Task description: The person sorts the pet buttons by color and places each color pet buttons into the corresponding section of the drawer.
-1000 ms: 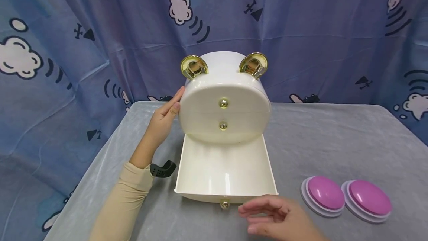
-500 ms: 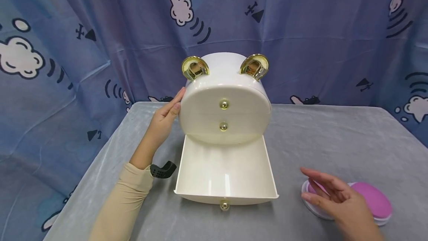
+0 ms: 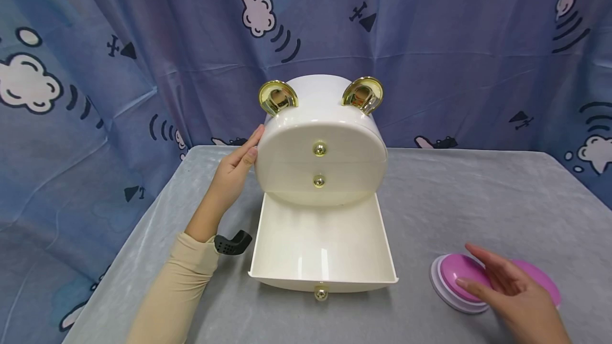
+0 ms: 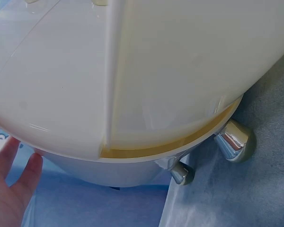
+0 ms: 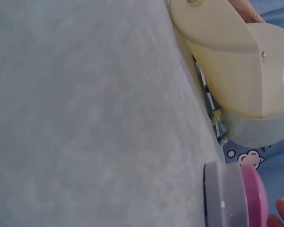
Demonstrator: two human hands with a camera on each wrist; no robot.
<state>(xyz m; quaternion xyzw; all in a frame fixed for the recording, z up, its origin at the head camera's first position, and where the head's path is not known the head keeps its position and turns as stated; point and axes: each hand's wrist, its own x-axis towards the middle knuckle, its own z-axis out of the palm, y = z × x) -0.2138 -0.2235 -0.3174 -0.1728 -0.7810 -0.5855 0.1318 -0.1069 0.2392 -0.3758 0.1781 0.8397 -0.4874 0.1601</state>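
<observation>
A white rounded storage box (image 3: 287, 163) with gold ear-shaped pieces stands mid-table, its bottom drawer (image 3: 320, 238) pulled out with a bare floor. Against the box's left side rests my left hand (image 3: 226, 182), fingers extended; the left wrist view has its fingertips along the box's edge. My right hand (image 3: 518, 293) is at the right, thumb and fingers spread above two pink-domed discs with pale bases. The nearer disc (image 3: 456, 272) lies beneath the thumb; contact cannot be told. The other disc (image 3: 537, 277) is partly hidden behind the hand.
Gold ball knobs sit on the two upper drawer fronts, and another knob (image 3: 321, 293) juts from the open drawer toward the front. Grey cloth (image 3: 421, 206) covers the table. A blue patterned curtain (image 3: 325, 25) hangs behind and along the left.
My right hand has moved right from beside the open drawer's front to the pink-domed discs. The left hand and the storage box have stayed in place.
</observation>
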